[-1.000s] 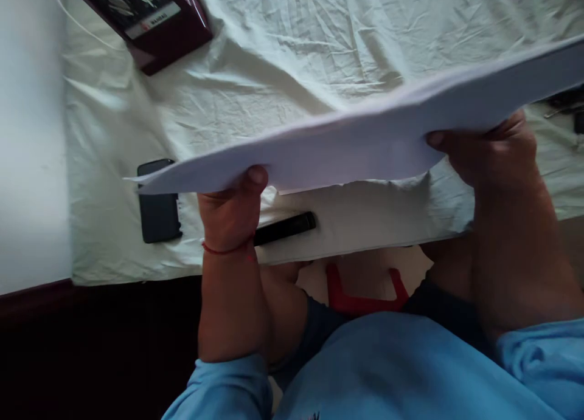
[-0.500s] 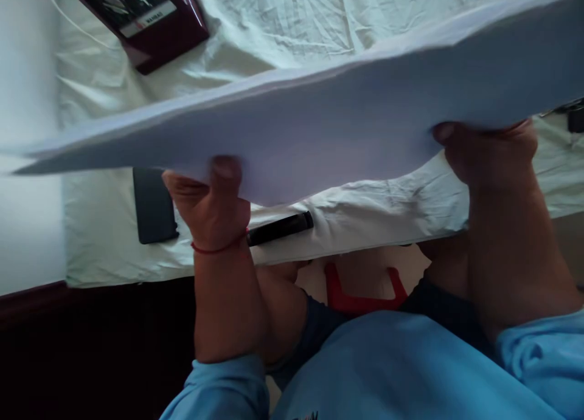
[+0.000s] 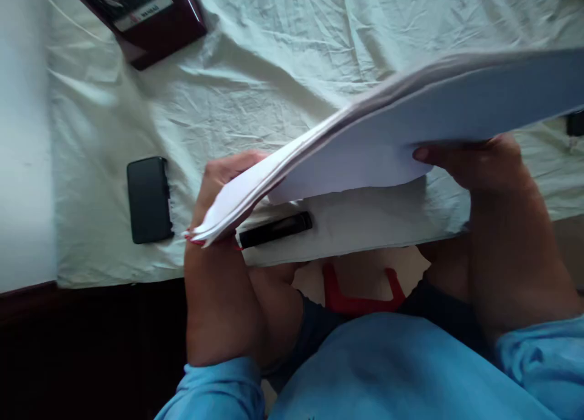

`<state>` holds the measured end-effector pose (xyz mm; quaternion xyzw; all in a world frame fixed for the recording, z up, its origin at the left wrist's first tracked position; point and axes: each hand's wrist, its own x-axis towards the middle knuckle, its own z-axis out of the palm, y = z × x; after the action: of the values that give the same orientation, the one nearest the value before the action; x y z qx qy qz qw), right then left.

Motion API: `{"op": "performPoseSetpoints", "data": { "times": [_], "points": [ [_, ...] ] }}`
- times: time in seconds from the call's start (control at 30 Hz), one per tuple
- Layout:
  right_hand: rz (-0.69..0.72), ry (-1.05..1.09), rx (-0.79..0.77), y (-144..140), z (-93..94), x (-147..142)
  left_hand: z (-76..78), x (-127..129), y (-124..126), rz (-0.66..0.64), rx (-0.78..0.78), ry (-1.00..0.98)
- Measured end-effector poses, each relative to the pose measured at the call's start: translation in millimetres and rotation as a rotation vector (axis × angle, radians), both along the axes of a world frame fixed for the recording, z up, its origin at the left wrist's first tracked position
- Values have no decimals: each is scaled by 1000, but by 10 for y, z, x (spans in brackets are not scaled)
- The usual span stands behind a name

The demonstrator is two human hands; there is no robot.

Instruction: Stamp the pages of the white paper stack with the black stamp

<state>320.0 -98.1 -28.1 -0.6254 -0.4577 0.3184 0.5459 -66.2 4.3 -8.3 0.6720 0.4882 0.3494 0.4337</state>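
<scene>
A stack of large white paper sheets (image 3: 356, 146) is held up on edge above the cloth-covered surface, its left end curling down toward me. My right hand (image 3: 483, 158) grips the lower edge at the right, thumb on the near face and fingers behind. At the left end, my left hand (image 3: 223, 180) is closed around the sheets, its fingers partly hidden by them. A red string circles the left wrist. Just below the paper, close to my left wrist, lies a black oblong object (image 3: 276, 229).
A dark flat case (image 3: 149, 200) lies at the left on the pale wrinkled cloth (image 3: 274, 55). A maroon appliance (image 3: 168, 37) stands at the upper left, with a white cord nearby. A small black object (image 3: 575, 123) is at the right edge. Below is a red stool (image 3: 360, 303).
The paper's left end has swung down and toward me, bending the stack and uncovering the dark case. My left hand has shifted up behind that end; the right hand keeps its grip, slightly lower.
</scene>
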Motion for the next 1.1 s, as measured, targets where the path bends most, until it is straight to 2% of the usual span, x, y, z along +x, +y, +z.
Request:
{"op": "performPoseSetpoints", "data": {
  "times": [0.1,0.2,0.27,0.33,0.5,0.6,0.8,0.93,1.1],
  "points": [
    [7,-66,17,-41,20,20,-30,19,-14,38,124,37],
    [-23,-57,25,-47,50,3,-50,86,-57,72,163,9],
    [3,-49,-81,-35,87,-16,-62,123,-63,48,144,88],
    [32,-30,-171,-15,118,-27,-75,145,-52,76,129,132],
    [67,105,-174,27,129,-37,-66,171,-79,214,17,148],
    [24,204,-219,27,166,-80,-24,208,-138,238,-44,136],
    [-50,330,-258,14,290,-168,61,286,-159,141,-21,86],
    [-76,330,-370,43,272,-128,79,296,-93,-38,-150,39],
    [-102,311,-418,41,238,-28,48,261,-50,-111,-309,-16]
  ]
}}
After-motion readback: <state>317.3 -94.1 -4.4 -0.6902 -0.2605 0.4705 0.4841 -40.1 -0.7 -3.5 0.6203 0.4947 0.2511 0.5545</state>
